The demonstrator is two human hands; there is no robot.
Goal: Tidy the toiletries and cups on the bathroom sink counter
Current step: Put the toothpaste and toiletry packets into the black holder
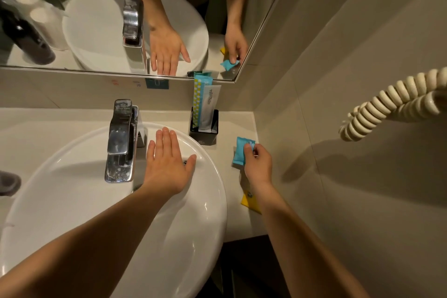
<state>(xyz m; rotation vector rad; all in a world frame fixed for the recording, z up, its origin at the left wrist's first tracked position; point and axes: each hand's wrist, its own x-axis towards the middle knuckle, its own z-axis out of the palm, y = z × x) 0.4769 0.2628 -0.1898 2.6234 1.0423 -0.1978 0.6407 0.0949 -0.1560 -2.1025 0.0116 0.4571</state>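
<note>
Pinching a small blue packet (pixel 243 151) between thumb and fingertips, my right hand (pixel 257 164) holds it at the counter's (pixel 232 222) far right corner, close to the tiled wall; I cannot tell whether the packet rests on the surface or is lifted just off it. My left hand (pixel 168 164) lies flat, fingers spread and gripping nothing, above the white basin (pixel 72 201) beside the chrome tap (pixel 122 140). A yellow packet (pixel 249 202) lies on the counter, partly hidden under my right forearm. Behind, a black holder (pixel 204 132) stands against the wall with two tall sachets (pixel 204 104) upright inside, below the mirror (pixel 96 19).
</note>
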